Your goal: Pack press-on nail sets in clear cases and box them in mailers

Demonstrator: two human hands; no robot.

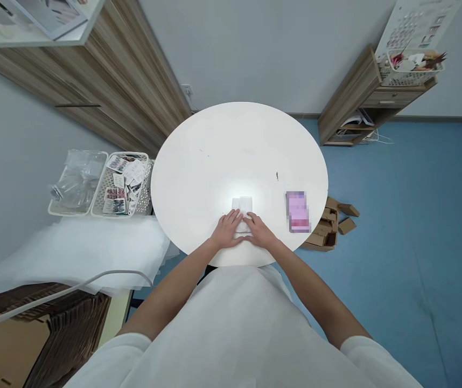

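A small white flat packet (242, 206) lies near the front of the round white table (215, 156). My left hand (226, 228) rests flat on the packet's near left part, fingers stretched out. My right hand (258, 228) lies on its near right part, fingers also extended. Both hands press on the packet and cover its near half. A pink and purple card or phone (298, 211) lies on the table to the right of my right hand.
Two white baskets (100, 183) with small packets stand left of the table on a white-covered surface. Flat cardboard pieces (331, 222) lie on the blue floor at the right. A wooden cabinet (360, 97) stands at the back right, stacked cardboard (41, 334) at the lower left.
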